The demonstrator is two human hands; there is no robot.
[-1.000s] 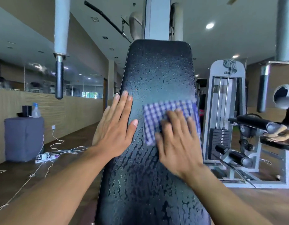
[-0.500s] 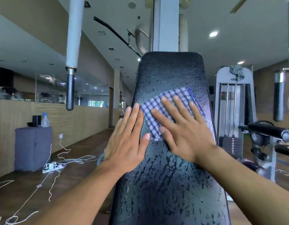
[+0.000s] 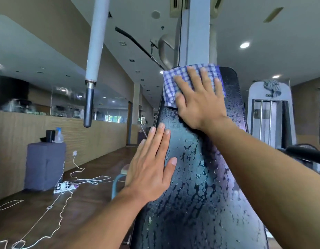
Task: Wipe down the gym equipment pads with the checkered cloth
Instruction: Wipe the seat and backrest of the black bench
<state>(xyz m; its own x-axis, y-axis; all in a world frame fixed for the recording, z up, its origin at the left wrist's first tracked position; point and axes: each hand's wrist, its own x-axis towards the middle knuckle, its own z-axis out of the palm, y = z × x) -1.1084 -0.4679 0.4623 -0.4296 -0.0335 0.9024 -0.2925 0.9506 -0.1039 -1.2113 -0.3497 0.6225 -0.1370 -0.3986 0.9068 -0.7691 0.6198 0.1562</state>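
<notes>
Two bare forearms come into view from the lower edge, with no sleeve, watch, bracelet or glove showing on either one. The left hand (image 3: 150, 168) has no ring on its fingers, and its short, trimmed, unpainted nails are plain to see. The right hand (image 3: 200, 103) is likewise ungloved and ringless, its knuckles and the tendons across its back standing out.

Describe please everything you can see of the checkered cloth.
The checkered cloth is thin woven fabric in a blue and white check. It lies spread against the top of the black pad, its upper edge reaching the pad's top. The right hand presses it flat with straight, spread fingers, hiding its middle. The pad below it is covered in droplets.
</notes>
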